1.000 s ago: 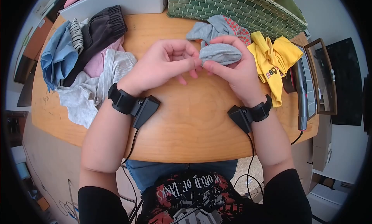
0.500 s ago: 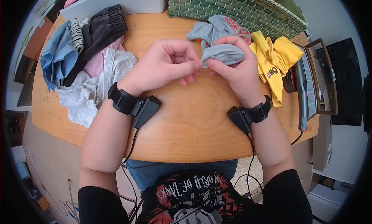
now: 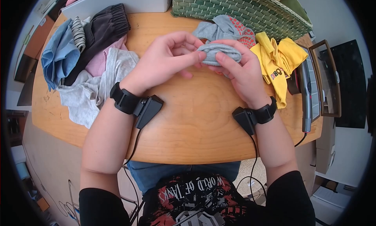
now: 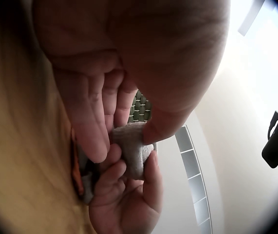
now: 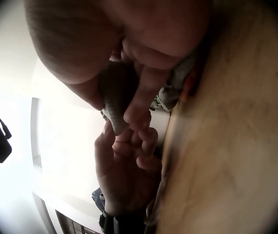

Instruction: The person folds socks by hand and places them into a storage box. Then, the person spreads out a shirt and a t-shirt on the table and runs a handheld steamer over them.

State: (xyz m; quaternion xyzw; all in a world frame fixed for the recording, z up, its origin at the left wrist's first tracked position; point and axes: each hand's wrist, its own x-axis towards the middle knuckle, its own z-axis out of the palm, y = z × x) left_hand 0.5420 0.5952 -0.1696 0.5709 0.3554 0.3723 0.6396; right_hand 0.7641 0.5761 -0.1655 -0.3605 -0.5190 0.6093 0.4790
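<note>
In the head view a small rolled grey sock (image 3: 218,55) is held between both hands above the table. My right hand (image 3: 246,71) grips it from the right, thumb on the near face and fingers behind. At its left end my left hand (image 3: 168,61) pinches the fabric between thumb and fingers. The left wrist view shows the sock (image 4: 131,146) with the left thumb against its edge. Just behind the hands lies a crumpled grey sock (image 3: 221,28) with red dots, partly hidden by the right hand.
A yellow garment (image 3: 279,59) lies right of the hands, beside a grey corded appliance (image 3: 306,95). A green woven basket (image 3: 235,12) and a white box (image 3: 121,3) stand at the back. On the left are piled dark trousers (image 3: 107,30), blue cloth (image 3: 60,55) and light grey clothing (image 3: 90,95).
The sock's loose left end has been folded in, so it is now a more compact roll. The right thumb has shifted onto its face, and both hands have moved slightly.
</note>
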